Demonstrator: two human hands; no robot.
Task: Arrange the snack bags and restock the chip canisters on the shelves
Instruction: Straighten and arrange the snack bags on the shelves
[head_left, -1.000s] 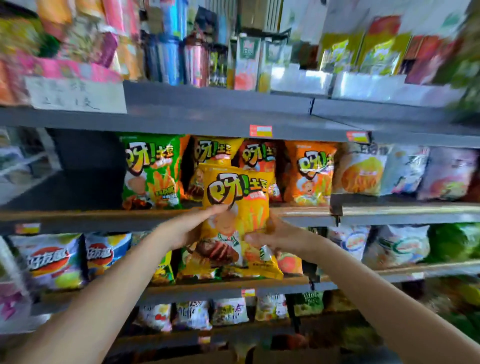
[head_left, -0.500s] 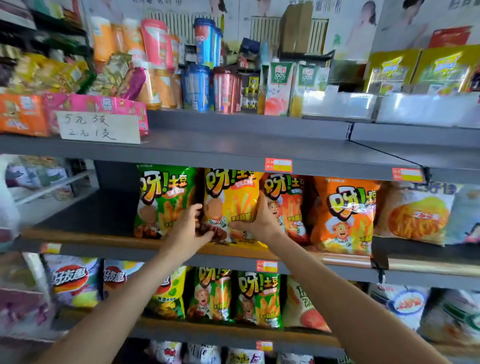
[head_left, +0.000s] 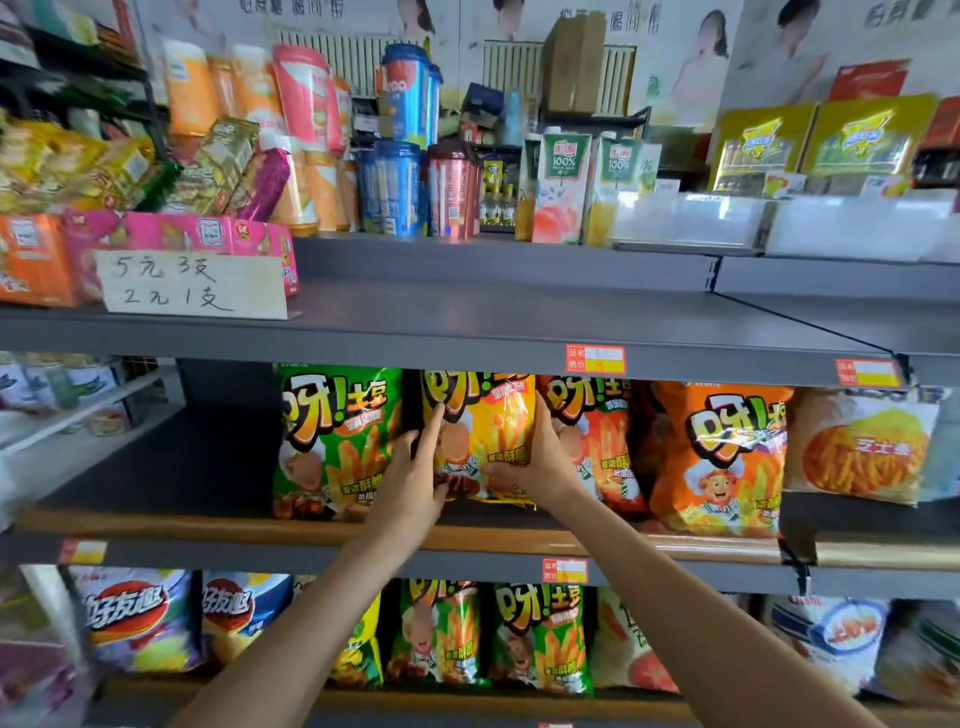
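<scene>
Seating the yellow snack bag (head_left: 480, 441) upright on the middle shelf (head_left: 218, 522), in the gap between the green bag (head_left: 332, 441) just left of the fingers and the red-orange bag (head_left: 597, 447) just right of them. Gripping with both hands: left hand (head_left: 410, 480) holding the bag's lower left edge, index finger extended up its side, presumably steadying the face; right hand (head_left: 535, 457) curled round the lower right edge, fingers (head_left: 543, 415) wrapping the side, presumably pushing it back into line. Counting four bags of this brand facing forward on this shelf: one green, one yellow, one red-orange, one orange (head_left: 719, 457). Showing chip canisters (head_left: 400, 182) on the top shelf, above the fingers; exact count unclear.
</scene>
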